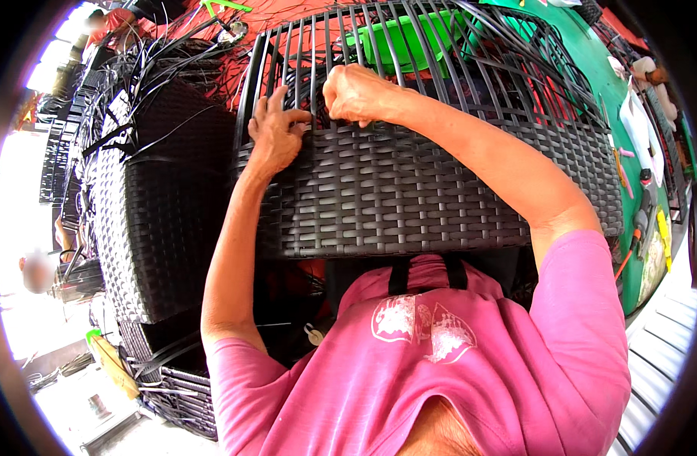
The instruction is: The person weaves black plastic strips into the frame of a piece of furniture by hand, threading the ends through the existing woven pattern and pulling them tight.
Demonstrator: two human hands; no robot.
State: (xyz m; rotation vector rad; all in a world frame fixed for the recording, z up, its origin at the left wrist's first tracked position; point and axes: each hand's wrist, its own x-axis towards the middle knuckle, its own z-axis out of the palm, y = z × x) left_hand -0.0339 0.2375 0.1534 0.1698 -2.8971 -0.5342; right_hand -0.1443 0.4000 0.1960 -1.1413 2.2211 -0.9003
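We are pressing our left hand, fingers spread, flat on the woven top edge of the dark wicker panel. Our right hand is curling closed around a strand just beside it. Bare upright ribs are fanning out beyond both hands; finished weave is lying below them.

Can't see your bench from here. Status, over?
Left hand flat on woven panel, fingers on its upright strips. Right hand closed, pinching at the weave edge. Nothing blocking.
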